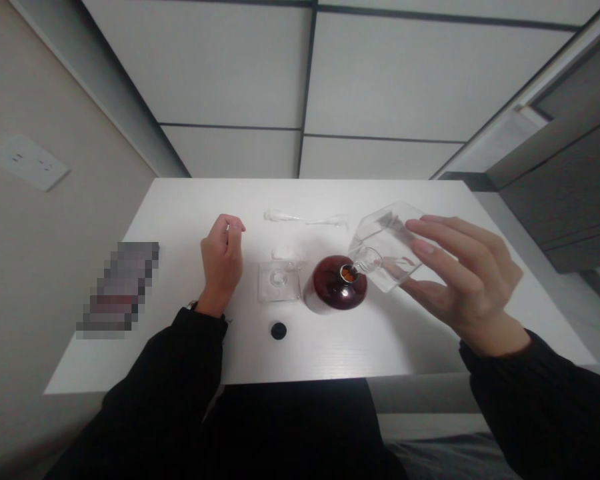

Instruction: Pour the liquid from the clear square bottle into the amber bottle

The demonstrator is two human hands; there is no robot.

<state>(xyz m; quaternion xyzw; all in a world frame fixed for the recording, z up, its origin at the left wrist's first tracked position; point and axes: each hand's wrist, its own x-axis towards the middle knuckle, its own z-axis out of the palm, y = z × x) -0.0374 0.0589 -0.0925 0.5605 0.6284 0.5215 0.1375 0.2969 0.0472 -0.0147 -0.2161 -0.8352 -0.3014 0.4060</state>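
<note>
My right hand (473,280) grips a clear, flat-sided glass bottle (387,243) from the right side. The bottle is tilted, with its neck down to the left at the open mouth of a dark red-brown bottle (337,290). Whether the two rims touch, I cannot tell. My left hand (223,257) rests closed on the table to the left, fingers curled, with no object showing in it. Between the left hand and the dark bottle stands a second clear square glass bottle (279,293), open at the neck. A round black cap (279,331) lies in front of it.
Thin clear dropper-like pieces (307,219) lie toward the back of the white table (320,353). A pixelated flat object (120,287) is at the left edge. A wall with a socket (33,161) rises on the left; white panels (240,73) stand behind.
</note>
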